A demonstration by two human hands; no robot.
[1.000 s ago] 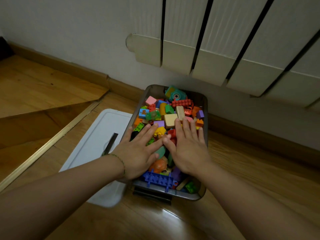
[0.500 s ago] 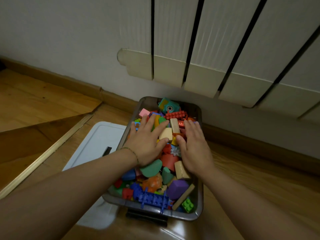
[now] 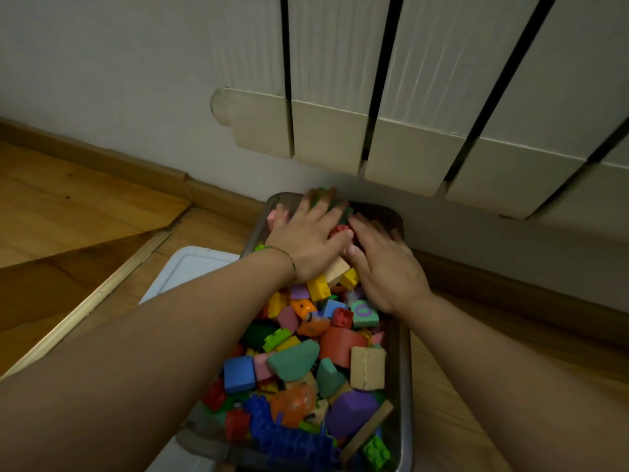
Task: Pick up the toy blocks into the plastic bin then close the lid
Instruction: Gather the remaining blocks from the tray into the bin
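A grey translucent plastic bin (image 3: pixel 405 369) stands on the wooden floor, heaped with several colourful toy blocks (image 3: pixel 306 362). My left hand (image 3: pixel 308 238) lies flat with spread fingers on the blocks at the bin's far end, a thin bracelet at its wrist. Beside it, my right hand (image 3: pixel 384 264) presses flat on the blocks along the far right side. Neither hand holds anything. The white lid (image 3: pixel 190 270) lies on the floor left of the bin, mostly hidden by my left forearm.
A white radiator (image 3: pixel 425 97) hangs on the wall just beyond the bin. A wooden skirting board (image 3: pixel 102 161) runs along the wall. A raised wooden step edge (image 3: pixel 85 301) slants across the floor at left.
Both hands have slid over the blocks from the near end of the bin to its far end, staying flat. The view has moved closer to the bin.
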